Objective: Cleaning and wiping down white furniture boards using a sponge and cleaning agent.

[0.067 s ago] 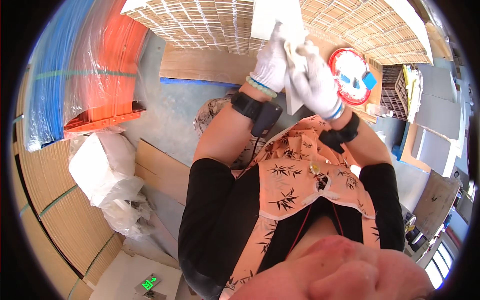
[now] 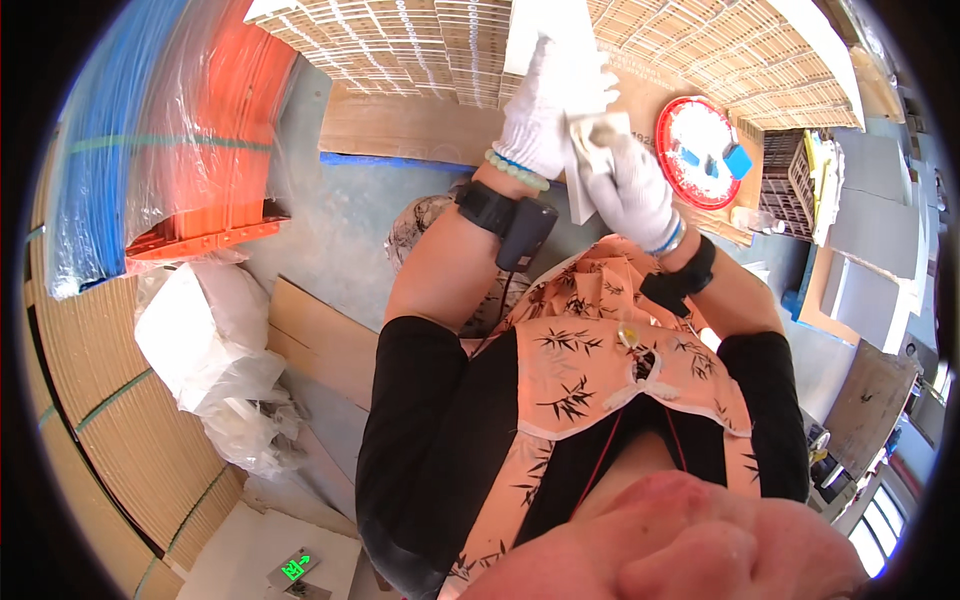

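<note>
White board [image 2: 579, 196] in hand, left of red tray [image 2: 661, 150]

2 banks of stacked boxes [image 2: 730, 60] rise beyond the tray and to its left. Left of the tray, the gloved left hand [image 2: 542, 115] grips the board; the right hand [image 2: 630, 185], nearer the tray, pinches a pale pad [image 2: 596, 130]. 1 blue block [image 2: 738, 161] sits at the tray's right edge.

Green pictogram sign, dark printed digits
The running-figure-and-arrow sign [image 2: 296, 567] stands on a grey plate [image 2: 279, 577]; the digits [image 2: 641, 138], on brown cardboard [image 2: 650, 108].
</note>
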Available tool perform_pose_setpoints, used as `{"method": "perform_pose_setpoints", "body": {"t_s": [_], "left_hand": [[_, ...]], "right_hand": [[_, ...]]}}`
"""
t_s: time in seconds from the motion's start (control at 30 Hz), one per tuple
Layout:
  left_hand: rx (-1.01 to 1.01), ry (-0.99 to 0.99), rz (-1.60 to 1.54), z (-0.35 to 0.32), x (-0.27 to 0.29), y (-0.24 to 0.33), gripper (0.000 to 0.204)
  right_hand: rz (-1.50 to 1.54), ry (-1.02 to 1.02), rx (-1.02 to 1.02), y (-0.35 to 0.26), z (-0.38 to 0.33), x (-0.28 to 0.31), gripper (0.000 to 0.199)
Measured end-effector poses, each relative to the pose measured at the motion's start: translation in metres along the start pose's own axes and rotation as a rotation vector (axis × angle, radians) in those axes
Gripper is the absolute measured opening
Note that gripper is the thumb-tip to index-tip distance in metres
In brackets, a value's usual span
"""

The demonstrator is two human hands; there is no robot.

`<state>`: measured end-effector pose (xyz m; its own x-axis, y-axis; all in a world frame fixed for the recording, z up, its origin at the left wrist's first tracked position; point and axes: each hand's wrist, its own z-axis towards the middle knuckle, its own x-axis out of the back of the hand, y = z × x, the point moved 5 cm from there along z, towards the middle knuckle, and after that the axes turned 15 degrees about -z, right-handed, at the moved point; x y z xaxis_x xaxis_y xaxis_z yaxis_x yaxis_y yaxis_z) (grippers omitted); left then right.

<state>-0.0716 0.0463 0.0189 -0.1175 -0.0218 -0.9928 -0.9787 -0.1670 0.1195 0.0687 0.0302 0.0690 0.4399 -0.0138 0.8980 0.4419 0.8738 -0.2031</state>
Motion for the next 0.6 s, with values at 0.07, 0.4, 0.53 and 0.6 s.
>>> {"method": "perform_pose_setpoints", "body": {"t_s": [0.07,0.4,0.53,0.6], "left_hand": [[-0.041,-0.058,-0.082,-0.002,-0.001,0.004,0.055],[-0.168,-0.463,1.007,-0.038,-0.019,-0.031,0.059],[0.168,-0.376,0.388,-0.014,-0.032,-0.041,0.067],[0.243,-0.234,0.072,-0.008,-0.024,-0.043,0.079]], "right_hand": [[-0.097,-0.049,0.123,0.014,-0.03,-0.01,0.029],[-0.511,0.34,0.067,0.076,0.066,0.072,0.033],[-0.502,0.506,-0.171,0.121,0.088,0.129,0.028],[-0.388,0.493,-0.231,0.078,0.083,0.141,0.029]]}}
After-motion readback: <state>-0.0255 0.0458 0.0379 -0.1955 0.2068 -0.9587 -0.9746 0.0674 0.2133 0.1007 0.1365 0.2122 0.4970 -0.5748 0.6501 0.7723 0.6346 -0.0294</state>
